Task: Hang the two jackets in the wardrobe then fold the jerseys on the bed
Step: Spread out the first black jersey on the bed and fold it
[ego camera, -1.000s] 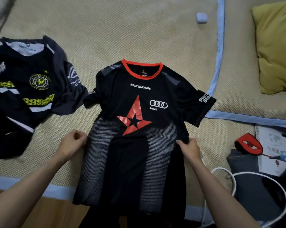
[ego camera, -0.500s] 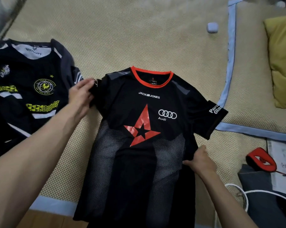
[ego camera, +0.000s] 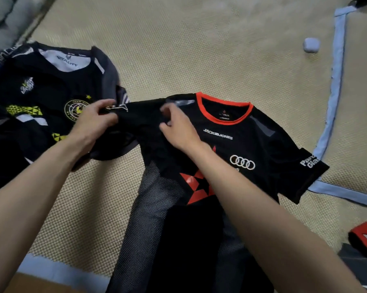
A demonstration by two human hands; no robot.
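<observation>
- Both hands are now at the sleeve of the black jersey with the orange collar (ego camera: 237,144): the left hand (ego camera: 91,125) pinches the sleeve end, at about 9 o'clock from the collar, and the right hand (ego camera: 178,132) has its fingers curled on the cloth near the shoulder.
- A second ago both hands held the sides of the body of this jersey, low down; half a second ago only the left hand had gone up to the sleeve. Now the right hand has left the side seam and joined it.
- I judge this means the sleeve is being pulled straight before it is folded in, so the folding of this jersey is only starting.
- This jersey lies front up on the woven mat (ego camera: 199,49) of the bed, with its hem hanging over the near edge at 6 o'clock.
- The stretched sleeve now lies over the edge of the second jersey (ego camera: 51,92), which is spread at 9 to 10 o'clock and not yet folded.
- A small pale case (ego camera: 311,45) lies at 1 o'clock, well apart.
- No jackets are in view.
</observation>
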